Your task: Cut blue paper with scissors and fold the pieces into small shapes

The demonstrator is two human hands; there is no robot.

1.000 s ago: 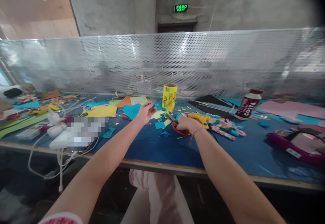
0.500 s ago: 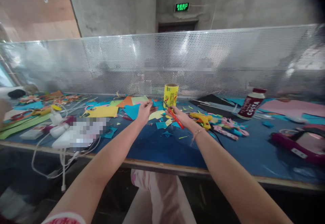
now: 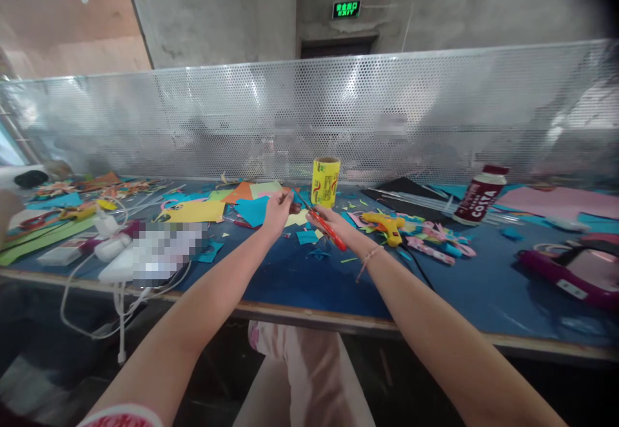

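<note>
My right hand [image 3: 333,222] is wrapped round the red handles of a pair of scissors [image 3: 333,233], whose blades point up and left toward my other hand. My left hand [image 3: 279,211] pinches a small piece of blue paper [image 3: 296,198], partly hidden by the fingers. The blade tips lie at this paper; whether they touch it I cannot tell. Beneath and around the hands are paper scraps, among them a blue square [image 3: 306,238] and a blue star-like piece [image 3: 318,255]. A larger blue sheet [image 3: 252,211] lies just left of my left hand.
Behind my hands stands a yellow tape roll [image 3: 325,182]. To the right are a yellow glue gun [image 3: 387,226], a tilted dark red bottle [image 3: 482,195] and a purple bag-like item [image 3: 565,278]. A white power strip [image 3: 113,246] with cables lies left. A perforated metal screen [image 3: 232,124] bounds the back.
My right hand has moved left with the scissors, bringing the blades up to the paper in my left hand. My left hand has shifted slightly.
</note>
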